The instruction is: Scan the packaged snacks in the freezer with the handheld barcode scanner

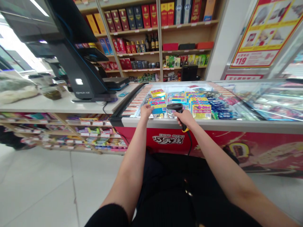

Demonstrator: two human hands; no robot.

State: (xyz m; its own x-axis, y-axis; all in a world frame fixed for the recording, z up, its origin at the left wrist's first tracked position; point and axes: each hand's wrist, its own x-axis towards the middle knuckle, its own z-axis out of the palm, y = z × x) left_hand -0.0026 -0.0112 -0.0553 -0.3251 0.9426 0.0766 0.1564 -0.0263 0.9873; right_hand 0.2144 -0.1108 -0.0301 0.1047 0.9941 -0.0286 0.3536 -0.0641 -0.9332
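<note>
Black clothes (170, 189) are closest, down at six o'clock, and two bare arms (131, 157) reach up past them. The right hand (185, 117) has its fingers wrapped around the handle of a black-and-yellow barcode scanner (174, 107). A dark cord (190, 142) hangs below it, in front of the red side of a chest freezer (236, 125). The left hand (146, 111) seems to pinch a blue, yellow and pink packet (159, 107) by its edge at nine o'clock. That packet sits close to the middle of the view, and the scanner's nose is just beside it at three o'clock. It looks like the scanning step, with the packet in one hand and the scanner in the other. The next move calls for a still packet, with its printed side facing the scanner's nose.

More bright packets (201, 108) lie in rows at three o'clock from the scanner. I can't tell if they are in the freezer or on top of it. Out at nine o'clock is a white table (56, 106), and a big dark checkout machine (81, 72) stands on it at ten o'clock. Farther off, at twelve o'clock, tall shelves (189, 34) hold gift boxes (137, 16) and bottles (151, 41). A red and yellow poster (257, 34) hangs at two o'clock.
</note>
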